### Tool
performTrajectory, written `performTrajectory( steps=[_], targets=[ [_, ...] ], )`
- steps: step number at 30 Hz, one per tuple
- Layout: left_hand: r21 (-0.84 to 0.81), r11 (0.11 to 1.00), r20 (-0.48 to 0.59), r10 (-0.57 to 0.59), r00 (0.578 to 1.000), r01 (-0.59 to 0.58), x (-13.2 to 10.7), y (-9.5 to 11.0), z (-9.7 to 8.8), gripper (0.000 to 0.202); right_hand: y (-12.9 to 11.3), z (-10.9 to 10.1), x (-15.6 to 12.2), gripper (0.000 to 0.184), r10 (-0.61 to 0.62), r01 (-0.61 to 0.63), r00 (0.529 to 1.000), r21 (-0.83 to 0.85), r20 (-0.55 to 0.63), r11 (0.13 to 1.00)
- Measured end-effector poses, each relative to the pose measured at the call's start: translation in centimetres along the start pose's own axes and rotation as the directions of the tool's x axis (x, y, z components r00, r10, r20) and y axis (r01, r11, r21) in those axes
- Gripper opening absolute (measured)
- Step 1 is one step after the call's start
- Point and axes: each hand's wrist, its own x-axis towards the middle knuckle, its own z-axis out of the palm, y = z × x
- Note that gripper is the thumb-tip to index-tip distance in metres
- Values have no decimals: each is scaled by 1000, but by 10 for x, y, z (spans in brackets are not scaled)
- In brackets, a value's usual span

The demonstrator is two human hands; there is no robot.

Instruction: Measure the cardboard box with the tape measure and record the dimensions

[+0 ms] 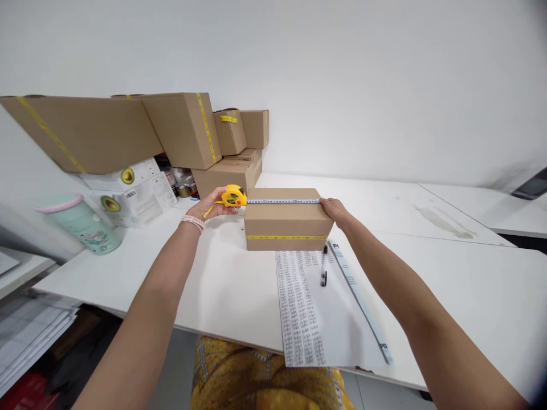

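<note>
A small cardboard box [285, 223] with a yellow tape band stands on the white table [448, 285]. My left hand [212, 204] is closed around a yellow tape measure [233, 196] at the box's top left edge. Its white blade [282, 201] runs flat across the top of the box. My right hand [334, 209] pinches the blade's end at the box's top right corner. A pale band circles my left wrist.
A printed sheet [305, 310] lies in front of the box with a black pen [323, 266] on it. Several taped cardboard boxes [183, 128] are piled at the back left, above white cartons [137, 191]. A mint cup with a pink lid [81, 222] stands at the left.
</note>
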Motion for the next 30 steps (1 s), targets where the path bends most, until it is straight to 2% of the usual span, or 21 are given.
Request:
performTrajectory(
  steps=[3, 8, 10, 13, 15, 17, 19, 20, 21, 23, 25, 27, 30],
  targets=[
    [26, 1000, 2, 11, 1000, -11, -3, -2, 3, 42, -2, 1, -1, 22, 99, -100, 995, -26, -14, 995],
    [98, 992, -18, 87, 996, -85, -19, 9, 16, 42, -8, 2, -9, 24, 118, -121, 991, -46, -70, 992],
    [137, 983, -2, 121, 993, -120, -33, 18, 26, 41, -10, 0, -13, 23, 97, -100, 991, -28, -93, 995],
    [222, 959, 96, 161, 982, -179, -65, 21, 50, 46, -16, -5, -19, 20, 38, -35, 991, 21, -129, 999],
    [261, 953, 172, 111, 979, -154, -94, 8, 75, 49, -26, -10, -23, 22, -47, 56, 989, 64, -137, 996],
    [211, 974, 260, 21, 965, -78, -123, -19, 106, 62, -39, -12, -27, 26, -206, 215, 973, 85, -108, 973],
    [134, 990, 394, -103, 913, 54, -148, -50, 142, 75, -55, -10, -29, 29, -386, 386, 922, 67, -12, 920],
    [82, 991, 440, -129, 889, 104, -158, -65, 160, 73, -63, -8, -30, 30, -448, 446, 892, 51, 60, 894],
    [15, 991, 451, -126, 884, 133, -164, -78, 177, 70, -70, -4, -30, 30, -476, 476, 869, 31, 138, 879],
    [-91, 987, 391, -87, 916, 132, -167, -93, 208, 61, -82, 3, -30, 28, -453, 470, 851, 0, 267, 883],
    [-177, 980, 293, -41, 955, 96, -159, -94, 230, 53, -88, 10, -28, 26, -368, 397, 872, -27, 324, 917],
    [-234, 970, 223, -8, 975, 61, -145, -85, 244, 50, -88, 17, -22, 27, -279, 302, 913, -32, 296, 953],
    [-275, 960, 182, 9, 983, 43, -121, -65, 254, 52, -82, 29, -8, 38, -217, 209, 964, 66, 154, 976]
  ],
)
